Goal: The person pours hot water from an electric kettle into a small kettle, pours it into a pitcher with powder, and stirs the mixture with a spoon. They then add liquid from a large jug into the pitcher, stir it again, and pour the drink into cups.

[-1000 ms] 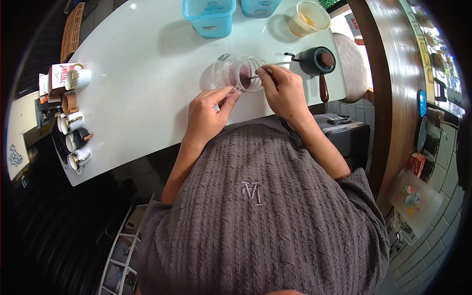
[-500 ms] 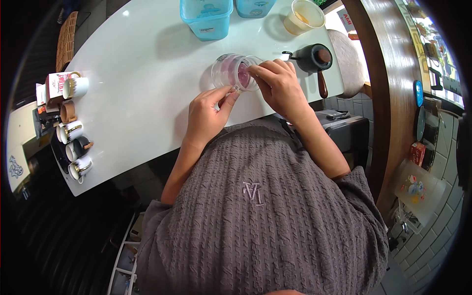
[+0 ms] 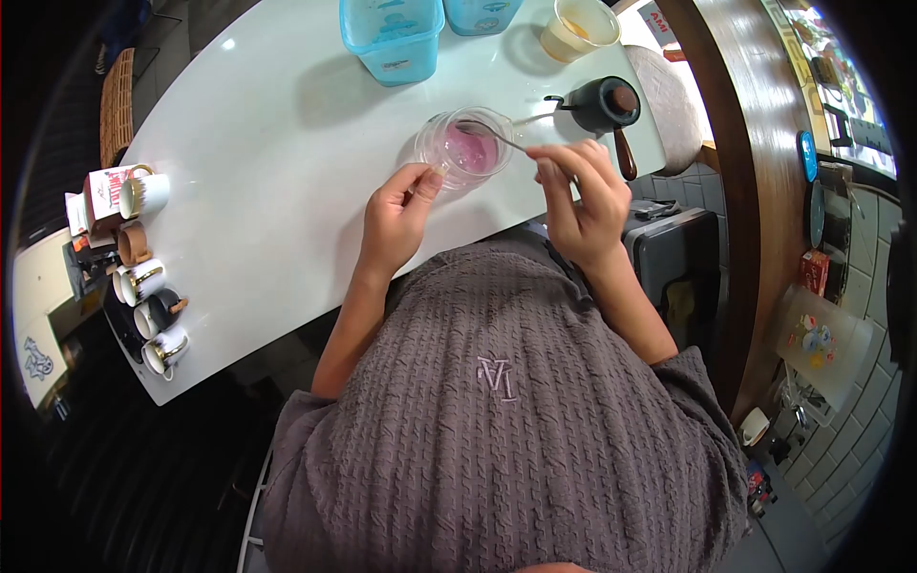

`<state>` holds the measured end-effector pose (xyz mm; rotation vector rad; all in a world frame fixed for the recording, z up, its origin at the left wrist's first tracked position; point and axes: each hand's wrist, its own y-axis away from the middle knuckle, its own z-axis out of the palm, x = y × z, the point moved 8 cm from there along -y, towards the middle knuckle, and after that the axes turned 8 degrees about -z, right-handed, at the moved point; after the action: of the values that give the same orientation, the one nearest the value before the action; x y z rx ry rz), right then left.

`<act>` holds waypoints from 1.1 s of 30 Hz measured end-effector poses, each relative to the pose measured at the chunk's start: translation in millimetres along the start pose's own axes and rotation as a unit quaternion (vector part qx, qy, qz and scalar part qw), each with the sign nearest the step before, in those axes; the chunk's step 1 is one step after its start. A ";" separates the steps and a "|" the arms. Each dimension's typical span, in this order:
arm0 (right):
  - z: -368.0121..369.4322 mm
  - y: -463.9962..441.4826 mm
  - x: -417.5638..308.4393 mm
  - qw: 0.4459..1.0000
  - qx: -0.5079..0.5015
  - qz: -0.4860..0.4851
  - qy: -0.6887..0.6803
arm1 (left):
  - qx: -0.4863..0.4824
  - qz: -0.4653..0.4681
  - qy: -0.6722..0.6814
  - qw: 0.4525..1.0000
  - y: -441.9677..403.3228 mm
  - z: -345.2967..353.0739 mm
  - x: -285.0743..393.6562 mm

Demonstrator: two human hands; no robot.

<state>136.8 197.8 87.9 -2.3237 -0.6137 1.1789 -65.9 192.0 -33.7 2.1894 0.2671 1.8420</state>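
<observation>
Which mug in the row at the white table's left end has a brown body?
The brown cylindrical mug, second from the far end. The other bodies differ: the white mugs are pale, and the black mug shows brown only on its handle.

Left hand (image 3: 394, 216) is held in a pinch, right hand (image 3: 586, 204) pinched too, both forearms (image 3: 357, 320) stretched forward.

"AMI" on sign (image 3: 659, 21) past surface's (image 3: 248, 191) R edge; box (image 3: 107, 196) by L edge: red txt, illeg.; shirt (image 3: 497, 468) monogram unclear.
</observation>
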 end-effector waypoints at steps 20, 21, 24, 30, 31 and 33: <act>-29.3 31.7 -31.2 0.981 0.086 -0.164 0.054 | -0.108 -0.020 0.195 0.975 -5.3 19.8 2.8; -28.6 34.1 -20.7 0.986 0.093 -0.131 0.038 | -0.109 -0.019 0.190 0.975 -7.9 20.6 2.5; -53.7 56.0 7.0 0.959 0.261 -0.018 -0.110 | -0.084 -0.027 0.200 0.976 -8.3 16.8 0.1; -26.3 122.5 86.1 0.908 0.277 0.256 -0.181 | -0.039 -0.027 0.179 0.983 -10.3 -2.5 -6.2; -19.3 125.3 94.6 0.914 0.268 0.247 -0.177 | -0.039 -0.028 0.178 0.983 -9.7 -5.9 -5.9; -10.4 129.9 108.0 0.917 0.247 0.269 -0.158 | -0.034 -0.024 0.175 0.984 -9.1 -13.6 -3.4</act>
<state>226.3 154.5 -49.0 -1.9139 0.2474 1.7350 -79.6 200.8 -37.6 1.7891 0.3176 2.1679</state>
